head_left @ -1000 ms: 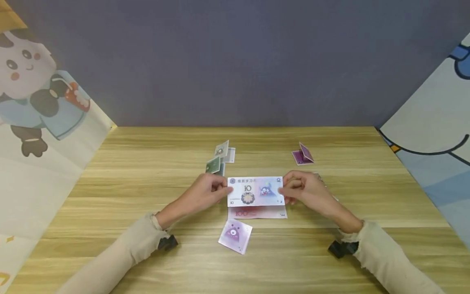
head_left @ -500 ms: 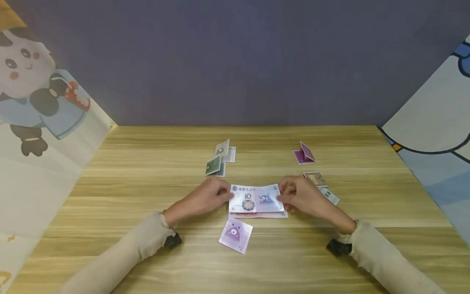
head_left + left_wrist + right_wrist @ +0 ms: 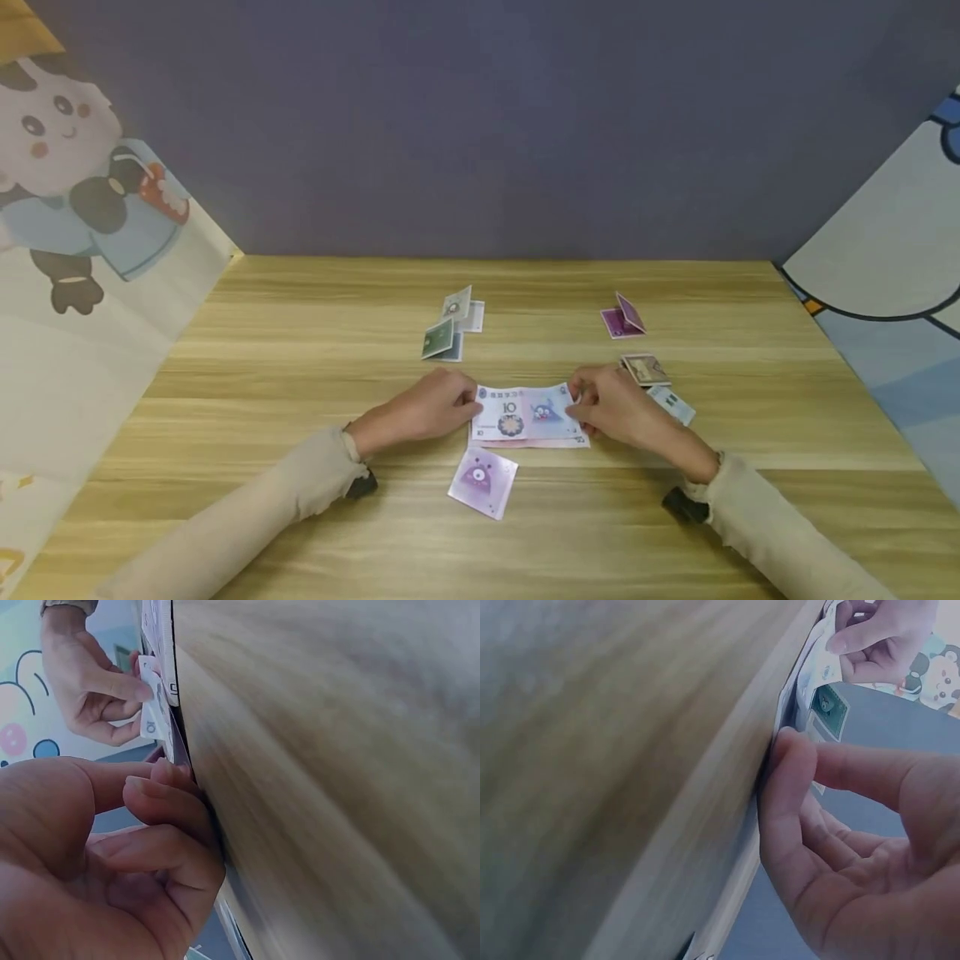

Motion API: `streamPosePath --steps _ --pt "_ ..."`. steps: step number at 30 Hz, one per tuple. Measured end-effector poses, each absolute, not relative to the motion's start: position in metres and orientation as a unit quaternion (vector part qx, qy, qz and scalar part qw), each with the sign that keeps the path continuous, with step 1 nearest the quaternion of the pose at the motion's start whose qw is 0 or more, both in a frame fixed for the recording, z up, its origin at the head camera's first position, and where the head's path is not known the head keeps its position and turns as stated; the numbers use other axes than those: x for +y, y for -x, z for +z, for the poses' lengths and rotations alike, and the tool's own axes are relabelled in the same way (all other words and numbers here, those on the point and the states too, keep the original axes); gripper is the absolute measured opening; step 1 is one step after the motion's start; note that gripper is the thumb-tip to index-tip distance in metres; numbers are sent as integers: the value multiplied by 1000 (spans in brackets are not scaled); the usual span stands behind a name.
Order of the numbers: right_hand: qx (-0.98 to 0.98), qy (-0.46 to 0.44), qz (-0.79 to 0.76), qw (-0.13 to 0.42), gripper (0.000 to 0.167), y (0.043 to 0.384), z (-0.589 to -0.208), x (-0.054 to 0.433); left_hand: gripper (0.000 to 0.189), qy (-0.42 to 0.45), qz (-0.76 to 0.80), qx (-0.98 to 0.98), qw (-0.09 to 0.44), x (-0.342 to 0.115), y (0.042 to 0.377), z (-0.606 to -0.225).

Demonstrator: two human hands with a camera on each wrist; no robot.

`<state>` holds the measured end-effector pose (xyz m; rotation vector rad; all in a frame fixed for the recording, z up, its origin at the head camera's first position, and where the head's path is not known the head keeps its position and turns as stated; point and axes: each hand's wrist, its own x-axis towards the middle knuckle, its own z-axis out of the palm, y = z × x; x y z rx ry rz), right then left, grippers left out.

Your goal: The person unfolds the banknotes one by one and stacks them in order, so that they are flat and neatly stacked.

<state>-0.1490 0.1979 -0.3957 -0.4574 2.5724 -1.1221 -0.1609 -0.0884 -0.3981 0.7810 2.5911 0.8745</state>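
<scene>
A white-and-violet play banknote (image 3: 517, 414) marked 10 lies low over the table between my hands in the head view. Its left end is pinched between thumb and fingers of my left hand (image 3: 420, 408). At the other end, my right hand (image 3: 618, 408) pinches the right edge. Beneath it, a pink banknote (image 3: 558, 444) shows only as a strip along the front. A purple banknote (image 3: 483, 482) with a one-eyed monster lies just in front of both. In the left wrist view, the right hand (image 3: 97, 686) holds the note's far end; the right wrist view shows the left hand (image 3: 881, 637) likewise.
Folded grey (image 3: 456, 307) and green (image 3: 438, 339) notes stand half open behind my left hand. A folded dark purple note (image 3: 622, 318) is at the back right. Brown (image 3: 645, 369) and pale teal (image 3: 672, 404) notes lie beside my right hand.
Both hands have lowered the 10 note and brought it nearer, so it covers more of the pink note. The brown and teal notes have come into view beside the right hand.
</scene>
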Motion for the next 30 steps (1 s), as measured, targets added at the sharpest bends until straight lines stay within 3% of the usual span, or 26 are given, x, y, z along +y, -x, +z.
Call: streamPosePath --steps 10,16,22,30 --pt "944 159 -277 88 13 146 -393 190 32 -245 293 910 161 -85 157 -395" --pt "953 146 -251 81 26 145 -389 189 34 -236 297 910 165 -85 155 -393" --pt "952 162 -244 85 12 144 -390 189 31 -246 293 910 161 -86 156 -393" --pt "951 176 -246 62 12 137 -388 181 25 -258 295 905 165 -90 155 -393"
